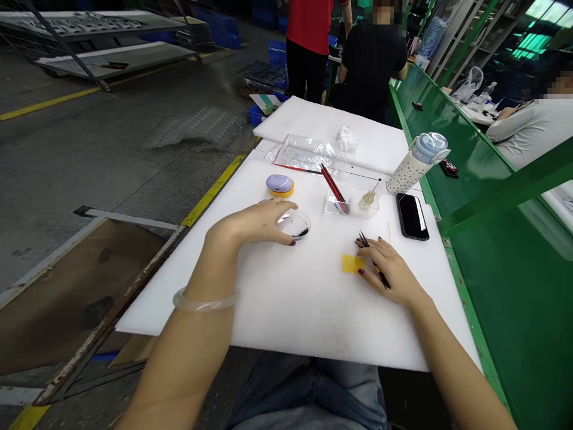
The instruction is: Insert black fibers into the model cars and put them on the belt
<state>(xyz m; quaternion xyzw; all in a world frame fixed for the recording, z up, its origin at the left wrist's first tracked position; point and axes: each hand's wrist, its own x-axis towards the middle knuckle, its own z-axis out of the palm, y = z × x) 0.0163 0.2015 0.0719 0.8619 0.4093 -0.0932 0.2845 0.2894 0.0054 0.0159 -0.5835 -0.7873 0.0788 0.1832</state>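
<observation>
My left hand (264, 221) has its thumb and fingers around the near side of a small clear round dish (293, 225). Dark bits lie at the dish's right side. On the white table, my right hand (389, 266) rests low with a pair of black tweezers (364, 240) between thumb and fingers, their tips pointing away from me. A yellow translucent square (351, 263) lies flat by my right thumb and fingertips. Just beyond the dish is a purple oval case (278, 183) on something yellow.
A clear box (351, 203) holds red-and-black tools (333, 188) and a small bottle (367, 198). To the right are a phone (412, 216) and a patterned water bottle (416, 164). Plastic bags (308, 153) lie farther back. A green partition (492, 239) borders the table; people are nearby.
</observation>
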